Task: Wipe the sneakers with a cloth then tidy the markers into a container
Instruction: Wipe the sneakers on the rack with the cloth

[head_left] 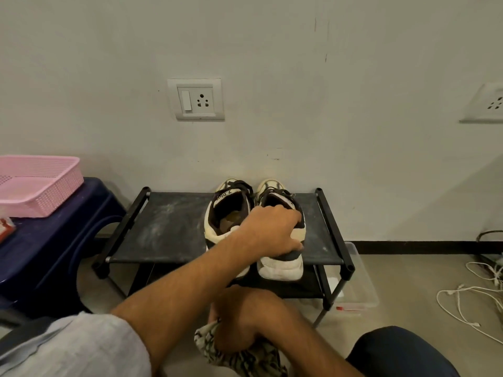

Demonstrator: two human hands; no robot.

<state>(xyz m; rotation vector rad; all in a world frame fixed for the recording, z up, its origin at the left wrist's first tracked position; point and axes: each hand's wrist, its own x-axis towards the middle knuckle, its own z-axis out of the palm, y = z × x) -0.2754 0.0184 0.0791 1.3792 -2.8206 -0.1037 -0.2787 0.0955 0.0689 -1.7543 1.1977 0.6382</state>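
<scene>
Two white-and-black sneakers stand side by side, heels toward me, on the top shelf of a black shoe rack [163, 229]. My left hand [272, 232] reaches across and grips the heel collar of the right sneaker [280, 268], thumb on the back of the heel. The left sneaker [226, 210] stands untouched beside it. Lower down, in front of the rack, my right hand [245, 322] holds a bunched, patterned grey cloth [253, 360]. A small red object that may be a marker [347, 308] lies in a clear plastic container [362, 292] on the floor right of the rack.
A pink mesh basket [40, 186] sits on a dark blue stool [54, 254] to the left, with a red-and-white item [5, 227] beside it. White cables [476, 300] trail over the floor at the right. The wall stands directly behind the rack.
</scene>
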